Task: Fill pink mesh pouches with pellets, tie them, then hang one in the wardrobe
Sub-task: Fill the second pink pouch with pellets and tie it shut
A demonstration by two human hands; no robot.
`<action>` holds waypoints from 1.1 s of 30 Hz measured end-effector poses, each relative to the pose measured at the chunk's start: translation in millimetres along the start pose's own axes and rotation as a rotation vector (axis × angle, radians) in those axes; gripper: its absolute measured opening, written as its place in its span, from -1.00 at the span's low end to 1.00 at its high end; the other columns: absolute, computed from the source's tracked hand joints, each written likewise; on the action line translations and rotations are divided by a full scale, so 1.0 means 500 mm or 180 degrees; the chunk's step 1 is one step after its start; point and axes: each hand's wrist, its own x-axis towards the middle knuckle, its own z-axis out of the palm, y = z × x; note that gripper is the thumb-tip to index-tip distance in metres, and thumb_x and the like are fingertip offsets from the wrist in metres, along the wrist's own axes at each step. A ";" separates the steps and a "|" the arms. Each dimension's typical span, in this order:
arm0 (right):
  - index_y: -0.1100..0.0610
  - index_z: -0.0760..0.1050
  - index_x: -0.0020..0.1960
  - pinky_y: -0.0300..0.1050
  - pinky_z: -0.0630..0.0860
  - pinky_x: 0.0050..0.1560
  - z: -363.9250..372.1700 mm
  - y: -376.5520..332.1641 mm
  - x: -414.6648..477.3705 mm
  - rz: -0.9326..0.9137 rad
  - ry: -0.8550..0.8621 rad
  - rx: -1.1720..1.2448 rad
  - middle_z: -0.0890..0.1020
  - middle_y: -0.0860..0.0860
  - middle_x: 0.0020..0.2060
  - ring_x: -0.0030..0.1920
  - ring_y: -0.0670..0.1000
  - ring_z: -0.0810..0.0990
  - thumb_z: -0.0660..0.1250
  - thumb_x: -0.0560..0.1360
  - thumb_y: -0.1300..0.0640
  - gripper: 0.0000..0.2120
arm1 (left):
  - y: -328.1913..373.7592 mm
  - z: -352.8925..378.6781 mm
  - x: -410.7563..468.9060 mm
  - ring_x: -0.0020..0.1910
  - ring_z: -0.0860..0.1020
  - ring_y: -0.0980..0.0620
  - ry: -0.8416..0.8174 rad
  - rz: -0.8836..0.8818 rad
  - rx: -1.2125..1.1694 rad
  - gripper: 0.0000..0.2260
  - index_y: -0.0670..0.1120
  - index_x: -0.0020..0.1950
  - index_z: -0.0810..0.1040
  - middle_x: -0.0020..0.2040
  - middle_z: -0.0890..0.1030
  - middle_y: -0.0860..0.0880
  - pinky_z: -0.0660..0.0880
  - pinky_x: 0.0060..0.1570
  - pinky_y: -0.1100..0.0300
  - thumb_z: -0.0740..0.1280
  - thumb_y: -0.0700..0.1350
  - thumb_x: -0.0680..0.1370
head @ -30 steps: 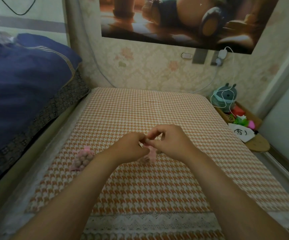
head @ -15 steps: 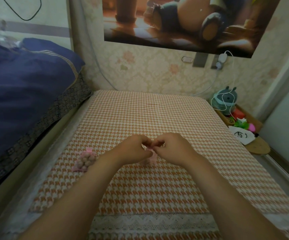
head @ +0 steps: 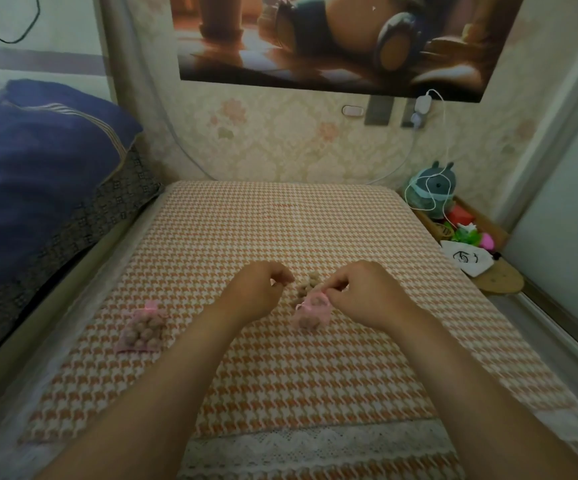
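A filled pink mesh pouch (head: pixel 311 311) lies on the houndstooth cloth (head: pixel 280 223), between my two hands. My right hand (head: pixel 363 292) pinches the pink ribbon at its neck. My left hand (head: pixel 256 289) hovers just left of it with fingers curled; a thin ribbon end may be between its fingertips, too small to tell. A small heap of loose brown pellets (head: pixel 310 284) sits just behind the pouch. A second filled and tied pink pouch (head: pixel 144 329) lies flat to the left, apart from both hands.
A dark blue quilt (head: pixel 38 174) is piled on the bed at left. A low wooden stool (head: pixel 495 278) at right carries a grey plush toy (head: pixel 433 192), a white drawstring bag (head: pixel 467 259) and small bright items. The wall with a poster stands behind.
My hands, close together on the pouch's neck before, have drawn apart sideways. The pouch and the pellet heap behind it now show between them.
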 end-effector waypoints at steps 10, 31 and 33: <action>-0.21 0.68 -0.11 0.13 0.67 -0.02 0.013 0.013 0.009 -0.0048 -0.0113 0.0226 0.72 -0.17 -0.15 -0.08 0.00 0.70 0.31 0.51 0.03 -0.80 | 0.001 0.071 0.024 -0.14 0.56 -0.02 -0.0380 0.0152 0.0597 -0.74 0.10 -0.26 0.45 -0.17 0.55 0.03 0.56 -0.09 0.07 0.32 -0.28 0.46; -0.11 0.71 0.02 0.06 0.65 -0.08 0.004 0.002 0.019 -0.0010 -0.0205 0.0210 0.72 -0.13 -0.20 -0.19 -0.10 0.66 0.30 0.53 0.03 -0.79 | 0.051 0.027 0.007 -0.10 0.50 0.16 0.0075 0.0737 0.0131 -0.89 0.09 -0.04 0.67 -0.05 0.56 0.12 0.50 -0.03 0.18 0.47 0.02 0.45; -0.10 0.70 0.09 -0.01 0.64 -0.01 0.004 0.002 0.018 -0.0017 -0.0207 0.0213 0.73 -0.14 -0.08 -0.10 -0.13 0.66 0.30 0.54 0.04 -0.77 | 0.050 0.024 0.010 -0.09 0.50 0.19 0.0036 0.0602 0.0112 -0.88 0.10 -0.02 0.66 -0.03 0.54 0.13 0.48 -0.06 0.24 0.46 0.03 0.46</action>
